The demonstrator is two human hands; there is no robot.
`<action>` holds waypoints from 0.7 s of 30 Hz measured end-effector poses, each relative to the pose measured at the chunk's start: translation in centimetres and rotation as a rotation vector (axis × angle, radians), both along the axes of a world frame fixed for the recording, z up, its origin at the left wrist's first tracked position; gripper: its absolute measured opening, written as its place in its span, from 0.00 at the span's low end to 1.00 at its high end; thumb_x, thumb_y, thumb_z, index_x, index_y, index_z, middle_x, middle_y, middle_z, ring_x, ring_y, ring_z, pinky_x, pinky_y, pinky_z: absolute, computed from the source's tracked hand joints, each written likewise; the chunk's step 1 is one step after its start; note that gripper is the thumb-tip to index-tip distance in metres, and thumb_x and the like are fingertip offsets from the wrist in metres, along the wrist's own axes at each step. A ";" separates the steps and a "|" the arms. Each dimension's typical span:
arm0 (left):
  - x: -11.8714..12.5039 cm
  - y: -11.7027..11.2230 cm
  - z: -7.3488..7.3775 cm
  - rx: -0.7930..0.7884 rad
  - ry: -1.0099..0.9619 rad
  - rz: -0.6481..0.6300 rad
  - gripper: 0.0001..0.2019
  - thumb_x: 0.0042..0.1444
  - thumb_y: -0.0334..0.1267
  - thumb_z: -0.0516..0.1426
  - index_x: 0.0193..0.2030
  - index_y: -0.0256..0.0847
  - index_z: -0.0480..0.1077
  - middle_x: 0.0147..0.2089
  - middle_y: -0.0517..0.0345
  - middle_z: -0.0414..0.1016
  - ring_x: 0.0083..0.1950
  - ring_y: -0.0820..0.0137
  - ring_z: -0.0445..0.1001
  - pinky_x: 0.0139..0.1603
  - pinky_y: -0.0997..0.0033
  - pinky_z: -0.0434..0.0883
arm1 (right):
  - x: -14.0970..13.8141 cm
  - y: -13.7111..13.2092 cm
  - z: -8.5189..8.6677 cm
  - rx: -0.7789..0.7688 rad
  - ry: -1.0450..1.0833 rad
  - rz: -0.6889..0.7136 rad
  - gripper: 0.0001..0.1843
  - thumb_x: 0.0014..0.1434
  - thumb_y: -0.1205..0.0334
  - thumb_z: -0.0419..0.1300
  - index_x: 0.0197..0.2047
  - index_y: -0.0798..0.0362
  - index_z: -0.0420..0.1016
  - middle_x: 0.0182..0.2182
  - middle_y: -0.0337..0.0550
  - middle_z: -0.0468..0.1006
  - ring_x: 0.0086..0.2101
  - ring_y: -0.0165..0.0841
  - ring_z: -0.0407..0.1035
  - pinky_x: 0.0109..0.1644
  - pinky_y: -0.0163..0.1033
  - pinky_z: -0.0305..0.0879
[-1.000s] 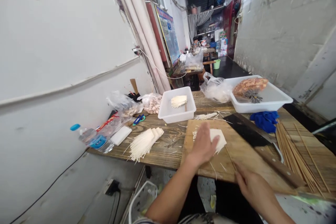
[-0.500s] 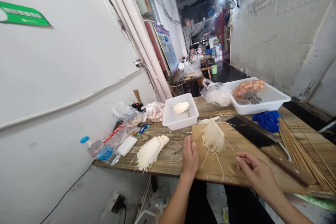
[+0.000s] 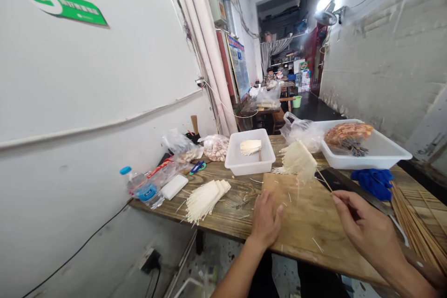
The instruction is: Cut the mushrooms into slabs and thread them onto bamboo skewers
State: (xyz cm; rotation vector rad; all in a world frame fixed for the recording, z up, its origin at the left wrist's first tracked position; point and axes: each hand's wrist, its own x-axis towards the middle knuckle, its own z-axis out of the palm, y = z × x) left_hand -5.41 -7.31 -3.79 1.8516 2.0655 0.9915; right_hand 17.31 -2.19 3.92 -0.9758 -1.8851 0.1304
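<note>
Between thumb and fingers, my right hand (image 3: 365,228) pinches the end of a thin wooden skewer (image 3: 325,180). A flat fan of enoki mushrooms (image 3: 299,160) is threaded on the skewer's other end, above the far part of the wooden cutting board (image 3: 307,219). My left hand (image 3: 266,219) lies on the board's left edge with fingers stretched out, holding nothing. Left of the board, a stack of enoki bundles (image 3: 206,200) rests on the table. Another skewered enoki fan (image 3: 250,147) lies in a white plastic tub (image 3: 248,167). A cleaver (image 3: 335,179) lies partly hidden behind my right hand.
Loose skewers (image 3: 415,223) and a blue cloth (image 3: 373,183) lie at the right. A larger white tub (image 3: 370,160) holds bagged skewered food. On the left are a water bottle (image 3: 148,193), scissors (image 3: 198,167) and plastic bags. Someone sits far back.
My right hand has raised the skewered enoki off the board and swung it away from me. My left hand stays by the board's left edge. The camera view has shifted.
</note>
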 end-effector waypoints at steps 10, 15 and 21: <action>3.1 6.5 3.1 -0.056 -0.613 0.023 0.60 0.42 0.53 0.67 0.72 0.29 0.37 0.72 0.35 0.49 0.72 0.53 0.51 0.70 0.58 0.53 | -1.1 0.9 1.0 -0.064 0.026 0.028 0.14 0.63 0.52 0.53 0.42 0.50 0.74 0.31 0.38 0.79 0.26 0.28 0.73 0.24 0.29 0.66; 5.8 9.6 3.7 -0.127 -0.810 -0.094 0.35 0.58 0.44 0.56 0.67 0.29 0.50 0.50 0.42 0.76 0.50 0.63 0.76 0.50 0.70 0.71 | -0.7 0.6 1.5 -0.035 0.041 0.018 0.12 0.63 0.53 0.54 0.41 0.50 0.73 0.29 0.37 0.79 0.25 0.27 0.72 0.26 0.28 0.66; 6.3 9.5 3.5 -0.155 -0.599 -0.120 0.24 0.66 0.46 0.40 0.42 0.34 0.74 0.29 0.54 0.75 0.32 0.68 0.74 0.38 0.69 0.71 | 1.3 1.1 0.3 -0.152 0.067 -0.006 0.14 0.63 0.49 0.54 0.44 0.47 0.73 0.34 0.36 0.79 0.28 0.27 0.72 0.26 0.27 0.67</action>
